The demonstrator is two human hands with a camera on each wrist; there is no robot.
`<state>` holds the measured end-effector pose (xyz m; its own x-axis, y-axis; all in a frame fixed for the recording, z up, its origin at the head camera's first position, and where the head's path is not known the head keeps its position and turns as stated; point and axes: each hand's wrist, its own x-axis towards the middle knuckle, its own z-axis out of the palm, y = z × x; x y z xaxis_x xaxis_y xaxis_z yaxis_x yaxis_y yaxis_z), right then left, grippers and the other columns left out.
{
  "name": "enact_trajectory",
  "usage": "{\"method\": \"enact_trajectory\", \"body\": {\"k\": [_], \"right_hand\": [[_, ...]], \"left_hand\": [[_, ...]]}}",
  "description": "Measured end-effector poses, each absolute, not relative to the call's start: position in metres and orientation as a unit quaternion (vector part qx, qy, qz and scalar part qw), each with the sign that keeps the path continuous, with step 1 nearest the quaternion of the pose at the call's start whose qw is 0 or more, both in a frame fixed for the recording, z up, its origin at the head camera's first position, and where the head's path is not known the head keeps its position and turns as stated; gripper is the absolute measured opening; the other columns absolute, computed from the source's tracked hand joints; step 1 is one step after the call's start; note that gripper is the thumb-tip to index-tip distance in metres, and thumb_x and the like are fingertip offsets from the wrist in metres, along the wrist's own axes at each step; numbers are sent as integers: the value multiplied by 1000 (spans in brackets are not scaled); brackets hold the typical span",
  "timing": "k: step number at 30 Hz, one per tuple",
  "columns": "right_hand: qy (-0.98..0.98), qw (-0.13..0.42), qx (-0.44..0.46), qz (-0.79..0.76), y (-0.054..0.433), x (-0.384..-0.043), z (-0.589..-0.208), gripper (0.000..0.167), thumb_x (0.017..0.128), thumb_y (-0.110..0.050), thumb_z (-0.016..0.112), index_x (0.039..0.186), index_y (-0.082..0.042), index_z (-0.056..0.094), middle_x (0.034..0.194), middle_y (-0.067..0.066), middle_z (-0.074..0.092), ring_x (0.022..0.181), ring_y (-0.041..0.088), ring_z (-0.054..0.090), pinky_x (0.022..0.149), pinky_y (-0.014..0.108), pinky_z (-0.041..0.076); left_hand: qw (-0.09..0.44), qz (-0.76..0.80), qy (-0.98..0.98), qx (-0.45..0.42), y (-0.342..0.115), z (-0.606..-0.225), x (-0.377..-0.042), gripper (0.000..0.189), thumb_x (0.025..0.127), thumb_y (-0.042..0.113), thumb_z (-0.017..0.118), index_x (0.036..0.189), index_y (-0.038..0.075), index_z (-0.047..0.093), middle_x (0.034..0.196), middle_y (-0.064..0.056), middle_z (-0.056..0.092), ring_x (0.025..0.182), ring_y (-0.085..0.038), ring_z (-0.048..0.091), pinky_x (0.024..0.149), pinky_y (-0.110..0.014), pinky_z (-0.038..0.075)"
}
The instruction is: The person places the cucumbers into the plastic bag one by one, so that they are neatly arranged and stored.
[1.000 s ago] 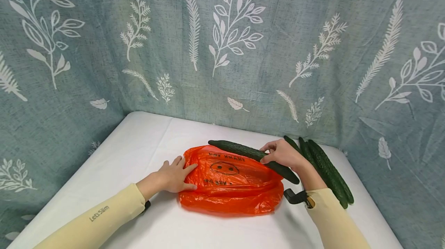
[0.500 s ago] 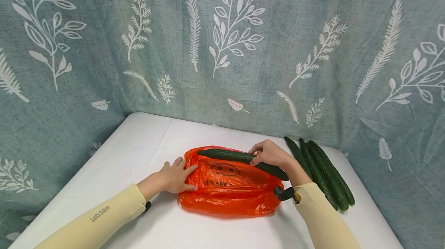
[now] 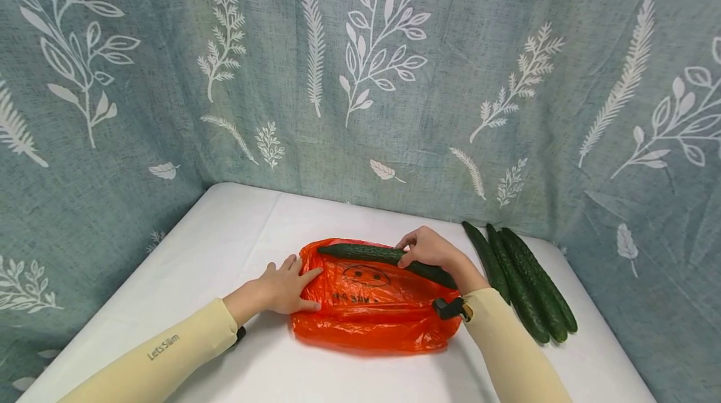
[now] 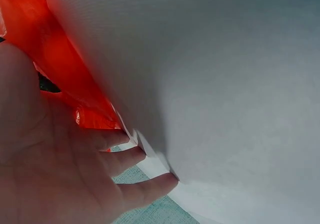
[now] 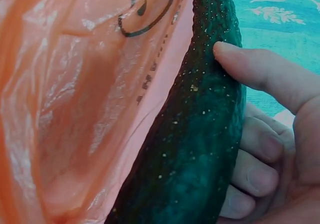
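An orange-red plastic bag (image 3: pixel 360 334) with a printed face lies flat on the white table. Across its far part stretches a dark green cucumber (image 3: pixel 360 253), pinched near its right half between the thumb and fingers of my right hand (image 3: pixel 429 248). The right wrist view shows the bumpy cucumber (image 5: pixel 185 134) alongside the bag (image 5: pixel 75 84), thumb on one side and fingers curled at the other. My left hand (image 3: pixel 286 287) rests with fingers spread on the bag's left edge. In the left wrist view its fingers (image 4: pixel 145 191) are extended, their tips touching the white table.
Several more cucumbers (image 3: pixel 526 284) lie side by side on the table's right side. The white table (image 3: pixel 248 228) ends at the back against a grey-green curtain (image 3: pixel 315 153) with white leaf prints. A black strap mount (image 3: pixel 449 308) sits at the right wrist.
My right hand has moved left and slightly nearer with the cucumber, from above the bag's far right edge to over its far part. The left hand has stayed on the bag's edge.
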<state>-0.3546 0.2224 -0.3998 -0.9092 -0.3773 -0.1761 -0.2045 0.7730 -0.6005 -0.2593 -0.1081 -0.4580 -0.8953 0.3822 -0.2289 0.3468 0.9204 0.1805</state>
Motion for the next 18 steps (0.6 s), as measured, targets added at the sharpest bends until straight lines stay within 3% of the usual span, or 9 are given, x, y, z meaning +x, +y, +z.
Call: {"method": "enact_trajectory", "body": {"k": [7,11,18], "right_hand": [[935,153,-140,-289,224,-360,-409,36,74,-13,86,109,-9,79,113,8,75,103,22,62,89,41,52],[935,159,-134,-287,224,-362,-415,38,75,-11,85,112,-6,78,118,11,73,114,28,63,98,47,51],[941,168,-142,-258,225,-368,-421,40,77,-12,83,116,-5,76,121,11,73,110,25,64,97,46,51]], "left_hand": [[125,64,971,193,-108,-457,-259,84,88,66,62,156,23,38,158,-23,34,149,-45,25,111,-71,28],[125,61,971,194,-108,-459,-260,85,88,68,61,157,24,37,159,-23,33,150,-44,25,111,-71,28],[123,63,972,192,-108,-461,-260,84,87,68,62,156,25,39,158,-23,34,149,-44,25,111,-70,28]]}}
